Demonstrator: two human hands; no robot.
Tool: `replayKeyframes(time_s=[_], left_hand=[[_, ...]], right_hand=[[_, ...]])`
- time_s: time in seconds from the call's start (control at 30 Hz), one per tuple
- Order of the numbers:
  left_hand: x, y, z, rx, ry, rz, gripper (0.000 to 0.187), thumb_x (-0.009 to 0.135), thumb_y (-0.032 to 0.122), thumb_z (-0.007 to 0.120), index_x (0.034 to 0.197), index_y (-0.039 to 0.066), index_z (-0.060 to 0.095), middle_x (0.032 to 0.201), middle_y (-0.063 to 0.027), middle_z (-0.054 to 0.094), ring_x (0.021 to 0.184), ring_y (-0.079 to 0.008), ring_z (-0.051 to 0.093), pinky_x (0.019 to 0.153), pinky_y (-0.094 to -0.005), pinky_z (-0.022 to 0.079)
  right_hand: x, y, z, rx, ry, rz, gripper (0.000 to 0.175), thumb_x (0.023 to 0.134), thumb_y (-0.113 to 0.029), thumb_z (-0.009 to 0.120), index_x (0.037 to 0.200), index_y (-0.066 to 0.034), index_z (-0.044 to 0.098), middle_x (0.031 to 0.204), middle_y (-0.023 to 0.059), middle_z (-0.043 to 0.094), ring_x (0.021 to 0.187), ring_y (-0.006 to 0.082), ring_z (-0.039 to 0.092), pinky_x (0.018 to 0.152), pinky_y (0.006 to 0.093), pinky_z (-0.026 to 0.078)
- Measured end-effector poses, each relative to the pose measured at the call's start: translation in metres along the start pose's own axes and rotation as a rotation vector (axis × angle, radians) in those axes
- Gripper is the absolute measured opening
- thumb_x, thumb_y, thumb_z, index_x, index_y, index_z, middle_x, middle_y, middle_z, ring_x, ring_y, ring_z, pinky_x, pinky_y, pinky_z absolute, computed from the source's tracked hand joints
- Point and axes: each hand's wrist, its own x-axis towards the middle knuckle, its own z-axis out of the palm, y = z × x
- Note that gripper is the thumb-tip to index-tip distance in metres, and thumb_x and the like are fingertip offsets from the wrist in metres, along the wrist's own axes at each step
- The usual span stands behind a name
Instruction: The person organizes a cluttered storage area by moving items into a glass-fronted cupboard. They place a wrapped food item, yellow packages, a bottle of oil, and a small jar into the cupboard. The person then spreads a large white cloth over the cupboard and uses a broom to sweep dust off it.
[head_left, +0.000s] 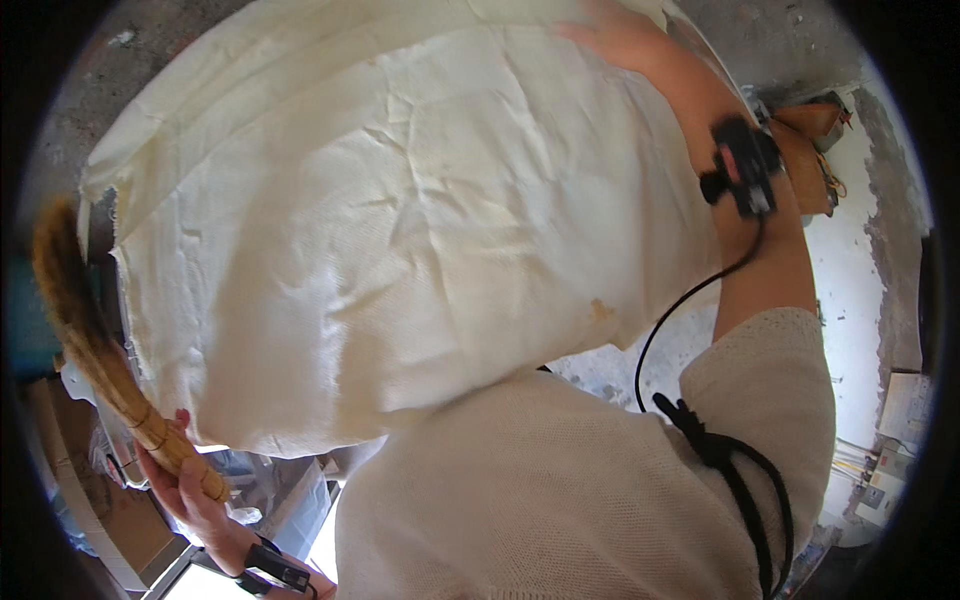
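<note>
Creased cream-coloured cloth covers a broad surface before me, its frayed edge along the left side and a small brownish stain near the lower right. At the lower left, my left hand grips the bound handle of a brush or whisk of plant fibre, whose darker bristle end points up and away beside the cloth's left edge. My right hand, somewhat blurred, reaches to the cloth's far right part with its fingers apart; it seems to rest on the cloth. Nothing shows in its grasp.
A cardboard box and clear plastic bags lie below left. Orange-brown containers stand beyond my right arm. A black cable hangs from the device on that forearm. Electrical boxes are at the lower right.
</note>
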Motion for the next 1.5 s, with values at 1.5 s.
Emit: replayKeyframes(time_s=[1.5], left_hand=[[0.050,0.034,-0.015,0.912,0.009,-0.038,0.061,0.075,0.008,0.054,0.134,0.002,0.041,0.125,-0.0209,0.051,0.115,-0.0360,0.050,0.101,-0.0405,0.036]], right_hand=[[-0.249,-0.022,-0.028,-0.024,-0.005,0.303,0.066,0.084,-0.054,0.053,0.133,-0.0113,0.046,0.140,0.0198,0.038,0.128,0.0365,0.036,0.104,0.0470,0.030]])
